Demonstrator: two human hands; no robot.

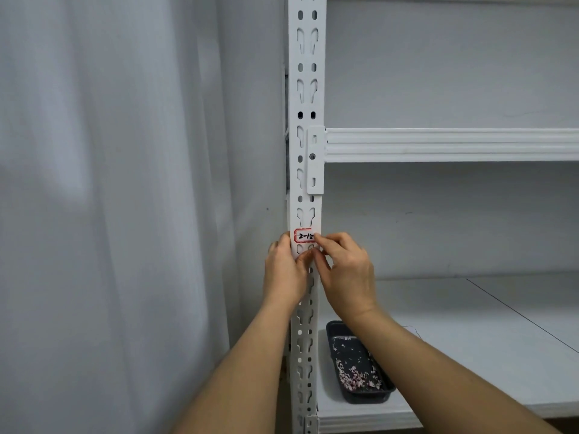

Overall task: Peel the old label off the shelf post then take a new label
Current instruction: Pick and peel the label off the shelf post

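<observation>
Red-bordered label (304, 236) "2-15" stuck flat on post (306, 98).

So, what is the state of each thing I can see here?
label: still stuck on the post
left hand: against the post beside the label
right hand: fingertips at the label's right edge
tray: on the shelf, holding paper scraps

One view only, head-worn, wide-angle. It looked forward and slightly downward from the person's own standpoint, squarely facing the white shelf post (305, 158) at about arm's reach. Both forearms entered from the bottom edge. A grey curtain (125, 183) filled the left half; shelf beam (451, 145) and lower shelf board (470, 339) filled the right. No second view shared the scene.
</observation>
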